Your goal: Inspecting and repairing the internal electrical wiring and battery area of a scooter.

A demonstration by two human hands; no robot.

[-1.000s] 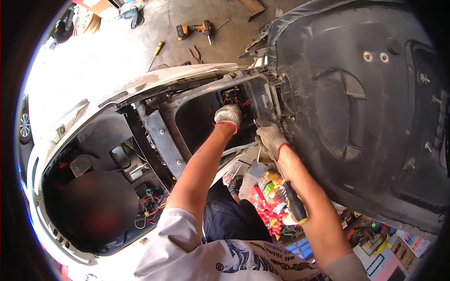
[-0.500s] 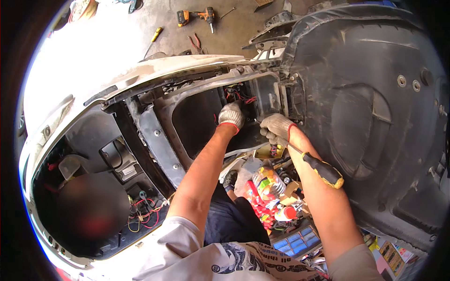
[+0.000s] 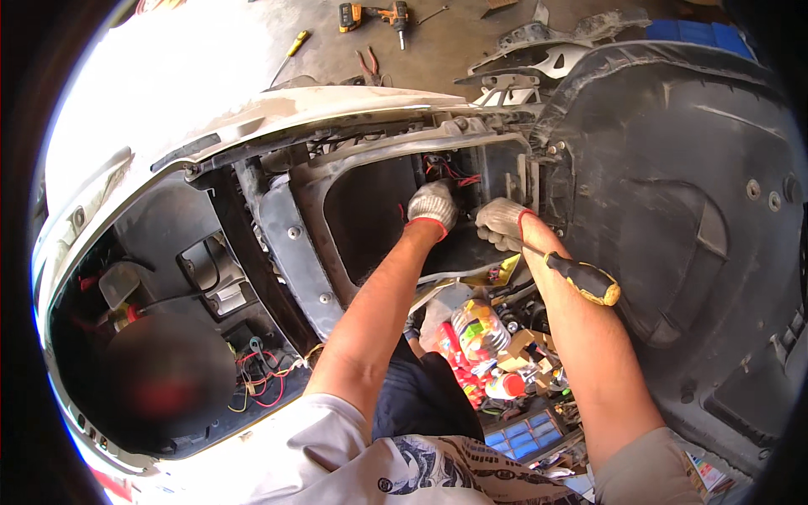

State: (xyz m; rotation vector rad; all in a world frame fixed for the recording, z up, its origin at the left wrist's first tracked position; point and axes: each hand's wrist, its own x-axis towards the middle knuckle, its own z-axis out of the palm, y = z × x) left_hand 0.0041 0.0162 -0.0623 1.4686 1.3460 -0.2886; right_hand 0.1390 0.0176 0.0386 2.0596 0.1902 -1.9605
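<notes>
My left hand (image 3: 432, 206), in a knit glove with red cuff, reaches into a black compartment (image 3: 358, 252) beside red and dark wires (image 3: 459, 178); its fingers are hidden. My right hand (image 3: 501, 223), gloved alike, is at the compartment's right side with fingers curled round the shaft of a screwdriver (image 3: 582, 278), whose black-and-yellow handle sticks back over my forearm. Left of the compartment are a bolted metal crosspiece (image 3: 286, 248) and an open body cavity (image 3: 168, 236) holding loose coloured wires (image 3: 257, 379).
A raised black seat (image 3: 682, 210) fills the right. On the floor beyond the pale bodywork (image 3: 337, 101) lie a cordless drill (image 3: 374, 18), yellow screwdriver (image 3: 290, 50), pliers (image 3: 370, 63) and a wrench (image 3: 433, 15). Below are a plastic bottle (image 3: 480, 328), red items and a blue parts organizer (image 3: 526, 433).
The screwdriver's handle has swung up along my right forearm toward the wrist. The view has shifted; my left hand stays inside the compartment by the wires.
</notes>
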